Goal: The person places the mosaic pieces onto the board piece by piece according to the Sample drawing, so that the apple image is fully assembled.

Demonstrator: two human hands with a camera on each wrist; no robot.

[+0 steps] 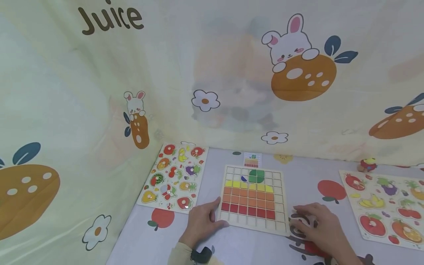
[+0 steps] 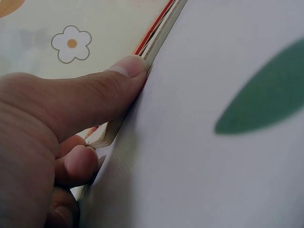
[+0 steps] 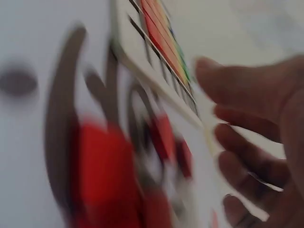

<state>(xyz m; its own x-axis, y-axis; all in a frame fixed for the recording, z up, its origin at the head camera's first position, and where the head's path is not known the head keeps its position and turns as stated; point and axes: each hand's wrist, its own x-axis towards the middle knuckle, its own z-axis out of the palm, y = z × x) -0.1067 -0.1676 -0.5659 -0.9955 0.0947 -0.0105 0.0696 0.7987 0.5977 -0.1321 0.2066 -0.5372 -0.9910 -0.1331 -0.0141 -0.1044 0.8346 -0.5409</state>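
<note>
Steadying the grid puzzle board at the counter's near edge: left hand thumb pressed against its lower-left corner, right hand loosely curled, empty, just beside its lower-right corner.

A square wooden grid board is lying mid-table, a small pattern card sitting just beyond it. Fruit peg puzzle boards are flanking it left and right. The left hand is touching its near-left edge, the right hand resting just beside its near-right corner.
</note>
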